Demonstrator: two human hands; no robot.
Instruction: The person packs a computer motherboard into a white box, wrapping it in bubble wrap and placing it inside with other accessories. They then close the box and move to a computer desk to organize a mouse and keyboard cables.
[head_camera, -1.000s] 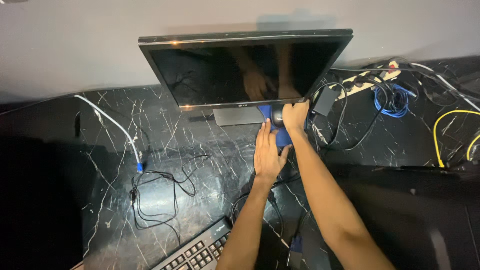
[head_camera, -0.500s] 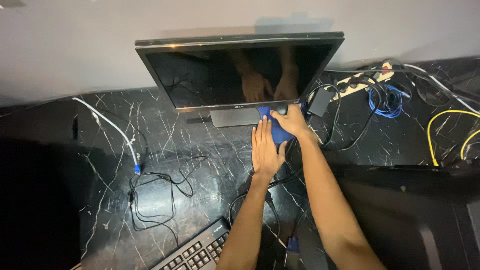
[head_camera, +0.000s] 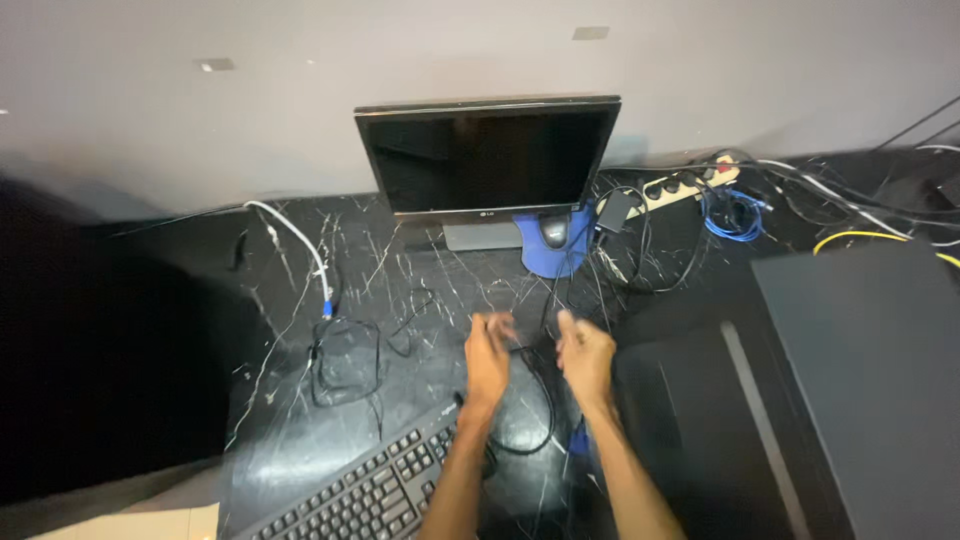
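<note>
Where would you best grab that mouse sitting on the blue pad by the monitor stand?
Probably from above: the mouse lies flat on the blue pad, domed back up. Grip its two long sides. The monitor stand crowds its left, and its cable runs toward the hands.

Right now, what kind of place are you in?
Probably a computer desk in an office or workroom: a monitor, a keyboard, a mouse and many cables lie on a black table.

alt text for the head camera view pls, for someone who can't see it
Two bare hands, the left hand and right hand, hover close together over a thin black cable on a black marble desk. Behind them stands a dark monitor, with a mouse on a blue pad; a black keyboard lies nearest the camera.
</note>
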